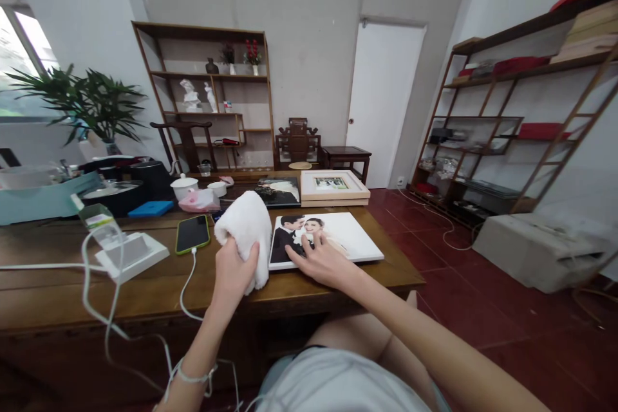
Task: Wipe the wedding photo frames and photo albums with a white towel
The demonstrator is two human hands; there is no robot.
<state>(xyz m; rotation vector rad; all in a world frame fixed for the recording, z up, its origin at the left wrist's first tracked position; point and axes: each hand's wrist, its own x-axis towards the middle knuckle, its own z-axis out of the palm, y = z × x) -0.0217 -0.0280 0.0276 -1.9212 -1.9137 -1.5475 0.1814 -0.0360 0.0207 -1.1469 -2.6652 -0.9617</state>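
Observation:
My left hand (233,270) is closed around a white towel (244,225), held bunched up just above the wooden table (120,290). My right hand (322,259) lies flat with fingers spread on the near edge of a white photo album (338,235) whose cover shows a couple in wedding dress. The towel hangs right beside the album's left edge.
A phone in a green case (192,233) with a white cable lies left of the towel. A white stand (132,254), a blue pad (150,208), cups and pots sit further left. A dark photo book (279,192) and a framed picture box (333,187) lie behind the album. Shelves line both walls.

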